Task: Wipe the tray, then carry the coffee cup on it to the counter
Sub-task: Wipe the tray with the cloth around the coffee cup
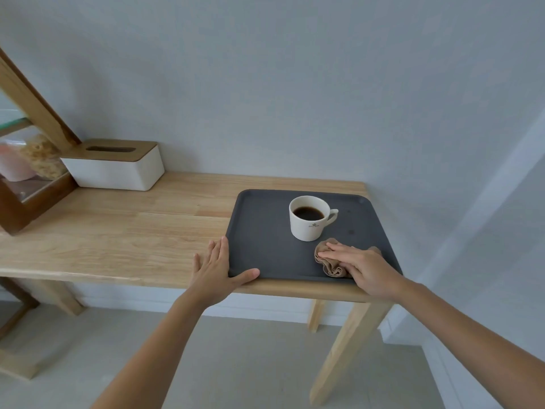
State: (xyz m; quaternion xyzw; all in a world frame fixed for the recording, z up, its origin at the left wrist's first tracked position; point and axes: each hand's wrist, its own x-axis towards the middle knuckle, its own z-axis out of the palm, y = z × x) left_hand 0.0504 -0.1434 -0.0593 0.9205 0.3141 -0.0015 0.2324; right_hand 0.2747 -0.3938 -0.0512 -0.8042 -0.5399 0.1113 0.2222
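Note:
A dark grey tray (265, 237) lies at the right end of a light wooden table (132, 228). On the tray stands a white cup (308, 228) of black coffee, handle pointing right. In front of the cup, my right hand (364, 265) presses flat on a crumpled tan cloth (328, 261) near the tray's front edge. My left hand (216, 268) rests flat against the tray's front left corner, thumb along the front rim, fingers spread on the table.
A white tissue box (118, 168) with a wooden lid sits at the back left by the wall. A wooden-framed glass cabinet (26, 160) stands at the far left. The table's front edge and right leg (345, 349) are near my arms.

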